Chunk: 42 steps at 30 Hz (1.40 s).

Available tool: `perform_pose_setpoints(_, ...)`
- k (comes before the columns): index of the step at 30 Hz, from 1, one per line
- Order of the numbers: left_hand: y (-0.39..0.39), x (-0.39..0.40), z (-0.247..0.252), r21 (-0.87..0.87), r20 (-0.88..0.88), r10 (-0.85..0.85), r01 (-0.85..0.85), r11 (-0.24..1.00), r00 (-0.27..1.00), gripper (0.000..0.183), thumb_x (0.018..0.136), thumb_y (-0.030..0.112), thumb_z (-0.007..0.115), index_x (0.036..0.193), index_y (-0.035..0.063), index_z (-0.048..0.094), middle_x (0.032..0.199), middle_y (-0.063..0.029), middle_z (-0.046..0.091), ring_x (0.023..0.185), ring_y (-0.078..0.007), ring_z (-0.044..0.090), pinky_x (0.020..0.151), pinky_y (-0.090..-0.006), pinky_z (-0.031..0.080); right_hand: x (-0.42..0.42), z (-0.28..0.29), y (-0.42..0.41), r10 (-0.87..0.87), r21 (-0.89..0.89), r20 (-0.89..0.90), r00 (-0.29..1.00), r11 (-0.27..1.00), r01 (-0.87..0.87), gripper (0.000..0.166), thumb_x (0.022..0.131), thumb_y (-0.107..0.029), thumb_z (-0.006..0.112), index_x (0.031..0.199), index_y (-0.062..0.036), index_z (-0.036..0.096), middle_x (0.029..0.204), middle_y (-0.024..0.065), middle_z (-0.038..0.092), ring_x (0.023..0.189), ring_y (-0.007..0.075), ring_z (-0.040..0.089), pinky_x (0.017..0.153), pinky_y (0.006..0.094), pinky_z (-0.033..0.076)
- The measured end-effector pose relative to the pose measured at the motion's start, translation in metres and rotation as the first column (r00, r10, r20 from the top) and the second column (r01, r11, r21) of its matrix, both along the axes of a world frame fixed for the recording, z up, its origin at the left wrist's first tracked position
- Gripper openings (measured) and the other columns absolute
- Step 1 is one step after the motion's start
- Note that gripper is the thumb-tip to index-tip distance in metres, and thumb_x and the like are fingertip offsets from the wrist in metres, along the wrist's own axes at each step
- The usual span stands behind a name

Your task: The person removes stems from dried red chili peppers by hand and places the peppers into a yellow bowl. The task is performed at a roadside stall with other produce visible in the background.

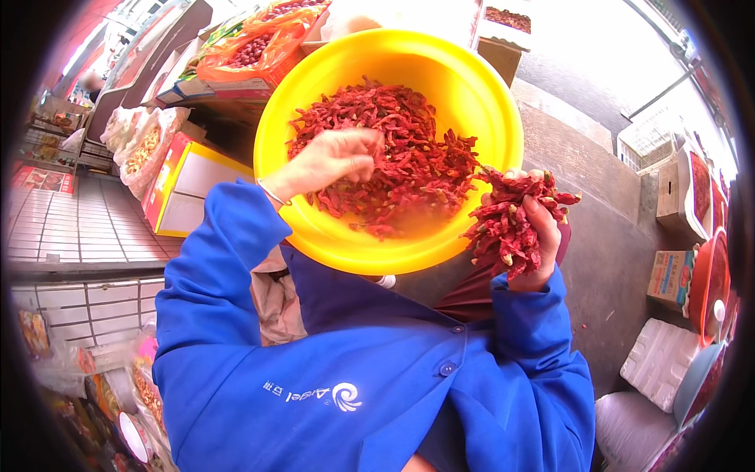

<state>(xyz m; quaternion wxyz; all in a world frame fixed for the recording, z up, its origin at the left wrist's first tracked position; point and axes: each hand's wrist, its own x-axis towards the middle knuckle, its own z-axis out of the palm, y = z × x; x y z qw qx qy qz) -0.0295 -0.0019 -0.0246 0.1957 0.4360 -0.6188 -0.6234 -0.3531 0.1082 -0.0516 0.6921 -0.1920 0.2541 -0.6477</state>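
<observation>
A large yellow plastic basin [280, 236] stands before me with a heap of dried red chillies [377, 106] in it. Over the heap is my left hand [333, 159], slightly blurred, its fingers curled downward; whether they pinch any chillies is hidden. A thin bracelet circles that wrist. At the basin's right rim, my right hand [542, 236] holds a thick bunch of dried red chillies [504, 227], with the thumb across them. Some chillies low in the basin look blurred.
Left of the basin are a cardboard box [197, 194], a plastic bag of dried goods [144, 153] and a white-tiled ledge [88, 212]. Beyond lies an orange bag of round dark red fruit [250, 50]. Far right are an orange basin [716, 277], a foam box [657, 360] and a small printed carton [669, 277].
</observation>
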Motion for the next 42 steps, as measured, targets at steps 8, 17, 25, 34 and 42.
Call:
perform_pose_setpoints(8, 0.007, 0.042, -0.017, -0.299, 0.673, -0.266, 0.583, 0.755, 0.690, 0.028, 0.080, 0.001, 0.069, 0.107, 0.0000, 0.067, 0.095, -0.0158, 0.068, 0.097, -0.0313, 0.066, 0.087, -0.0385, 0.052, 0.000, 0.000, -0.002, 0.016, 0.002, 0.019, 1.000, 1.000, -0.016, 0.033, 0.093, -0.011, 0.056, 0.125, -0.0086, 0.052, 0.117, 0.0147, 0.063, 0.100, 0.0319, 0.067, 0.088, 0.0444, 0.056)
perform_pose_setpoints(17, 0.011, 0.043, -0.024, -0.113, 0.678, -0.347, 0.559, 0.821, 0.648, 0.018, 0.084, 0.003, 0.063, 0.100, 0.0001, 0.071, 0.087, -0.0117, 0.072, 0.085, -0.0277, 0.069, 0.077, -0.0362, 0.055, -0.002, -0.001, -0.001, 0.017, 0.009, 0.046, 0.999, 1.000, -0.018, 0.033, 0.092, -0.012, 0.057, 0.125, -0.0084, 0.052, 0.116, 0.0142, 0.063, 0.099, 0.0314, 0.067, 0.089, 0.0445, 0.056)
perform_pose_setpoints(25, 0.017, 0.038, -0.001, 0.304, 0.138, -0.039, -0.005, 0.953, 0.990, 0.037, 0.098, 0.014, 0.060, 0.133, 0.0061, 0.056, 0.103, -0.0126, 0.070, 0.082, -0.0187, 0.071, 0.071, -0.0291, 0.058, 0.000, 0.010, 0.000, 0.059, 0.031, -0.027, 0.998, 0.998, -0.058, 0.032, 0.090, -0.014, 0.059, 0.121, -0.0061, 0.053, 0.115, 0.0136, 0.062, 0.100, 0.0291, 0.065, 0.088, 0.0424, 0.054)
perform_pose_setpoints(34, 0.037, 0.005, 0.019, 0.306, -0.254, 0.043, 0.038, 0.951, 0.966, 0.018, 0.103, 0.022, 0.054, 0.105, 0.0044, 0.059, 0.093, -0.0098, 0.069, 0.076, -0.0156, 0.068, 0.071, -0.0285, 0.057, 0.022, 0.029, 0.003, 0.142, -0.206, -0.131, 0.981, 0.964, -0.167, 0.027, 0.083, -0.004, 0.068, 0.107, -0.0006, 0.056, 0.108, 0.0114, 0.062, 0.101, 0.0213, 0.062, 0.093, 0.0364, 0.049)
perform_pose_setpoints(42, 0.078, -0.055, 0.046, -0.452, 0.096, -0.306, 0.315, 0.835, 0.947, 0.027, 0.102, 0.010, 0.051, 0.126, 0.0010, 0.058, 0.087, -0.0057, 0.065, 0.079, -0.0124, 0.062, 0.070, -0.0311, 0.051, 0.052, 0.036, -0.005, 0.328, -0.184, -0.155, 0.932, 0.917, -0.354, 0.032, 0.084, 0.000, 0.067, 0.114, -0.0005, 0.056, 0.104, 0.0059, 0.062, 0.092, 0.0126, 0.062, 0.082, 0.0285, 0.053)
